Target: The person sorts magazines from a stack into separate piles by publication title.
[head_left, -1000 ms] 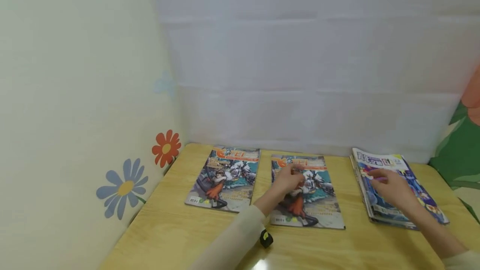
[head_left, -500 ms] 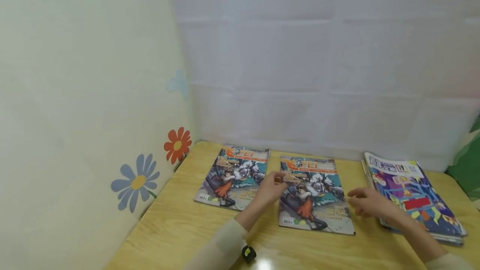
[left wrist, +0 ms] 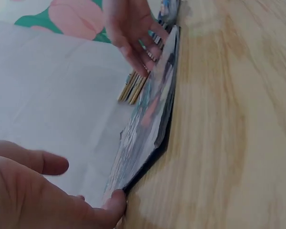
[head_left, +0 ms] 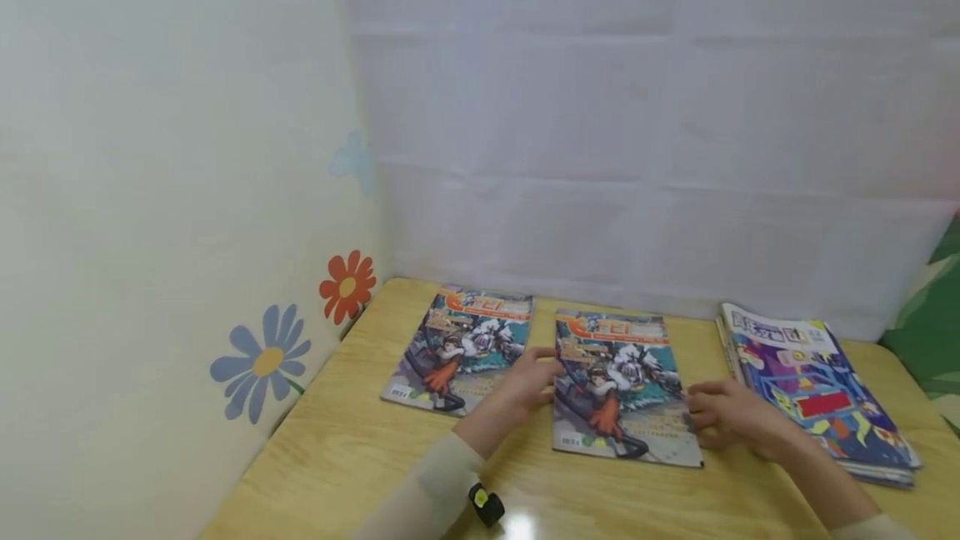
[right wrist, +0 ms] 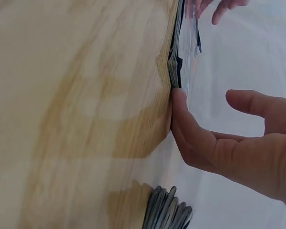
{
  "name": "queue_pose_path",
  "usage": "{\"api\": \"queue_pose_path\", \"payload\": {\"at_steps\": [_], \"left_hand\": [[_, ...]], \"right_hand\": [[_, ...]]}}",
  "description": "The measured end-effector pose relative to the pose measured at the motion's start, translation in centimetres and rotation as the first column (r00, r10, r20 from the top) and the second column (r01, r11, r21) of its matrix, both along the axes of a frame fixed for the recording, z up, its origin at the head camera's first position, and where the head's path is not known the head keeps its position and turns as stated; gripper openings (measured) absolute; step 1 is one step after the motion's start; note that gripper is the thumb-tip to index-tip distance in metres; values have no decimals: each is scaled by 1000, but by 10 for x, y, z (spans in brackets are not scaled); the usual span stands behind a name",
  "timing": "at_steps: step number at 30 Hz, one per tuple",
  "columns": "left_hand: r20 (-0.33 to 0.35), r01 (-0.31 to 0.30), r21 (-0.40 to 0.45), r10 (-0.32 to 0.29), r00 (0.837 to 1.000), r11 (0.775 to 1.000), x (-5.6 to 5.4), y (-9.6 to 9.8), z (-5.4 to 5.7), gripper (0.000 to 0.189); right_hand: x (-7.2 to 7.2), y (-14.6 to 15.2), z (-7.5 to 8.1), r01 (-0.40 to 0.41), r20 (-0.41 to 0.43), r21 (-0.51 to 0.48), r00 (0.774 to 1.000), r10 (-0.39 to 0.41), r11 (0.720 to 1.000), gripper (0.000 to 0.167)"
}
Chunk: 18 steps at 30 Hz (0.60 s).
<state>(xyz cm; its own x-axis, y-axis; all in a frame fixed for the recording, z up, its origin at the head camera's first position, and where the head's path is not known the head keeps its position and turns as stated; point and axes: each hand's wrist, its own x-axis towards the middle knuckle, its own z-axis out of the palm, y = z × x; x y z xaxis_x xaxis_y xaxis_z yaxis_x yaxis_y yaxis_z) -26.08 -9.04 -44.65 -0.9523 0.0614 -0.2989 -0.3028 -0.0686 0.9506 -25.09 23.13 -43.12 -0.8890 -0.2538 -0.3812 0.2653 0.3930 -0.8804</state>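
A magazine point(head_left: 626, 386) with an orange title and a cartoon figure in red lies flat on the wooden table. My left hand point(head_left: 525, 386) is at its left edge, and in the left wrist view a fingertip point(left wrist: 116, 199) meets the magazine's side, thumb raised. On the opposite side my right hand point(head_left: 731, 415) has its fingertips against the right edge; the right wrist view shows bent fingers point(right wrist: 188, 121) along the page edges and the thumb held apart. Neither hand grips the magazine between thumb and fingers.
A matching magazine point(head_left: 461, 348) lies to the left. A stack of magazines point(head_left: 825, 398) with a purple cover lies on the right, beside my right forearm. White sheeting point(head_left: 525, 107) hangs behind the table point(head_left: 360, 440). A flowered wall point(head_left: 150, 190) borders the left.
My left hand has shifted from over the middle magazine to its left edge. My right hand has come left from the stack to the magazine's right edge.
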Motion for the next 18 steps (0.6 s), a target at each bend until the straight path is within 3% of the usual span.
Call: {"api": "queue_pose_path", "payload": {"at_steps": [3,7,11,15,18], "left_hand": [[64,-55,136,47,997,989,-4,-5,-2,56],[105,-53,194,33,994,980,-7,-11,-4,56],[78,76,161,-89,993,984,-5,-12,-6,60],[18,263,37,-264,964,964,1,-9,-6,80],[-17,305,-2,-305,952,952,3,-6,-5,92]], "right_hand": [[0,-2,-1,17,11,-26,1000,-17,1000,60],[0,-4,-2,51,25,-27,998,-50,998,59],[0,-3,-3,88,43,-49,995,-86,995,61],[3,1,-5,118,56,-109,992,-113,987,62],[4,5,-7,123,63,-156,991,-114,980,63]]}}
